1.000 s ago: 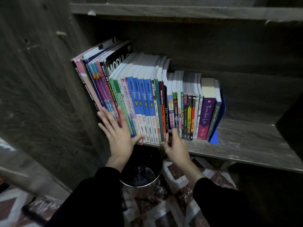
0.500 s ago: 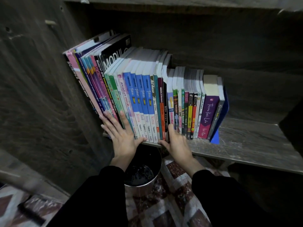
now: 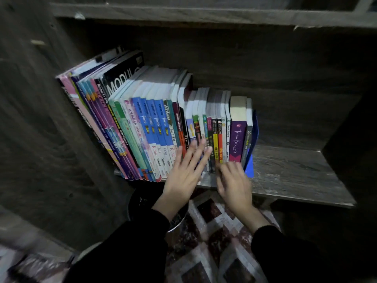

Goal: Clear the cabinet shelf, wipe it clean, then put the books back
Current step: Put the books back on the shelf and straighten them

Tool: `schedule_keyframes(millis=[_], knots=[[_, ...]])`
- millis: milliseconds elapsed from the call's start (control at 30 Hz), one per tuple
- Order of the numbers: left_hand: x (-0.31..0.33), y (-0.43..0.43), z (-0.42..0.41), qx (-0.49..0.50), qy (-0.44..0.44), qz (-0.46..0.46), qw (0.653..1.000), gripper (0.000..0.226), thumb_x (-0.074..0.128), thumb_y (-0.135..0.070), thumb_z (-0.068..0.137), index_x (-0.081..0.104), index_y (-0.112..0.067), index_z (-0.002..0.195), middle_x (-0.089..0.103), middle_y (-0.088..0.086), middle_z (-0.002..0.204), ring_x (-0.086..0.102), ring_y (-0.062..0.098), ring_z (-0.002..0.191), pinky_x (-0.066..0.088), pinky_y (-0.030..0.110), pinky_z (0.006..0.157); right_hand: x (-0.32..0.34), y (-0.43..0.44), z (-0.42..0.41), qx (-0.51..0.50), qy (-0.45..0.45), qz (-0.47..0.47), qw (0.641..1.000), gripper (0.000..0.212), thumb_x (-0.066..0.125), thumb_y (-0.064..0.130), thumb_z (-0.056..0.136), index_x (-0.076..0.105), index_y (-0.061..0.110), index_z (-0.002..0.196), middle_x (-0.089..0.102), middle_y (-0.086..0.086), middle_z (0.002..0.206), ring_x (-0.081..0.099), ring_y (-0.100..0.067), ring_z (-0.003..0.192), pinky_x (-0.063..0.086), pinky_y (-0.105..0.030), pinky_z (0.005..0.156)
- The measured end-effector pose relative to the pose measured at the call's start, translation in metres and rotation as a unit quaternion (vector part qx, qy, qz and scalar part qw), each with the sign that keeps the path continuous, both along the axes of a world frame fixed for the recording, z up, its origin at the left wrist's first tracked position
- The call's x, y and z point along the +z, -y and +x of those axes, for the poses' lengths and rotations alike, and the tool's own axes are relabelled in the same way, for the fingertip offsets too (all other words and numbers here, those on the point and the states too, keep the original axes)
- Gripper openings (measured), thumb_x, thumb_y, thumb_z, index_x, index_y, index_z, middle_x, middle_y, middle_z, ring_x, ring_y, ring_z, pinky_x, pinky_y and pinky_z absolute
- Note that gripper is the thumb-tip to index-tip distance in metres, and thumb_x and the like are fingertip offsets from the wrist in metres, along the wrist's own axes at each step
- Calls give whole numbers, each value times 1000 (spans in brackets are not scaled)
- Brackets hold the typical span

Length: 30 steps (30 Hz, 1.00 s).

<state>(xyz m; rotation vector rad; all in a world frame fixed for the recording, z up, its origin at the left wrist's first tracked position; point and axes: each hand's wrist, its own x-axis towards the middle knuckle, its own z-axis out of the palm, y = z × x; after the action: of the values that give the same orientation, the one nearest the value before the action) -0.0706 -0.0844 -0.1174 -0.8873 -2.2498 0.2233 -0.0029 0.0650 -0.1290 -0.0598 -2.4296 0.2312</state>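
Observation:
A row of books (image 3: pixel 155 123) stands on the grey wooden cabinet shelf (image 3: pixel 289 170), leaning against the left wall. Tall workbooks are at the left, blue textbooks in the middle, slim novels and a purple book (image 3: pixel 236 139) at the right, closed off by a blue bookend (image 3: pixel 250 168). My left hand (image 3: pixel 187 170) is flat and open, fingers spread over the lower spines of the middle books. My right hand (image 3: pixel 234 182) is blurred, fingers apart, at the foot of the slim novels and the purple book. Neither hand holds anything.
A dark round metal bin (image 3: pixel 155 211) stands on the patterned floor mat (image 3: pixel 214 252) right under the shelf's front edge, beneath my left wrist. The cabinet's side wall (image 3: pixel 40 139) rises at the left. Another shelf board (image 3: pixel 204 15) runs above. Bare shelf lies right of the bookend.
Both hands have slid to the right along the book spines: the left from the tall workbooks to the middle books, the right from the middle books to the slim novels near the purple book.

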Motion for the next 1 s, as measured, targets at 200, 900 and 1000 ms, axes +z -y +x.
schedule_keyframes(millis=[200, 900, 1000], knots=[[3, 13, -23, 38, -44, -165, 985, 82, 24, -51, 97, -13, 1, 149, -27, 23, 153, -28, 35, 141, -25, 52, 110, -14, -4, -10, 21, 181, 276, 944, 76, 58, 38, 85, 30, 5, 147, 19, -12, 157, 15, -30, 146, 15, -53, 115], [5, -51, 12, -42, 79, -175, 981, 74, 29, -47, 99, -10, -13, 151, -31, 10, 150, -34, 27, 136, -33, 49, 104, -1, -26, 0, -130, 55, -465, 874, 92, 62, -4, 72, 13, 6, 149, 31, -22, 145, 30, -36, 135, 25, -42, 112], [1, -58, 3, -10, 77, -218, 973, 75, 11, -56, 100, -28, -10, 144, -47, 9, 139, -46, 26, 124, -41, 46, 94, -2, -31, -17, -39, 132, -507, 851, 113, 57, 4, 75, -21, 45, 144, 29, -12, 153, 50, -33, 121, 43, -50, 100]])
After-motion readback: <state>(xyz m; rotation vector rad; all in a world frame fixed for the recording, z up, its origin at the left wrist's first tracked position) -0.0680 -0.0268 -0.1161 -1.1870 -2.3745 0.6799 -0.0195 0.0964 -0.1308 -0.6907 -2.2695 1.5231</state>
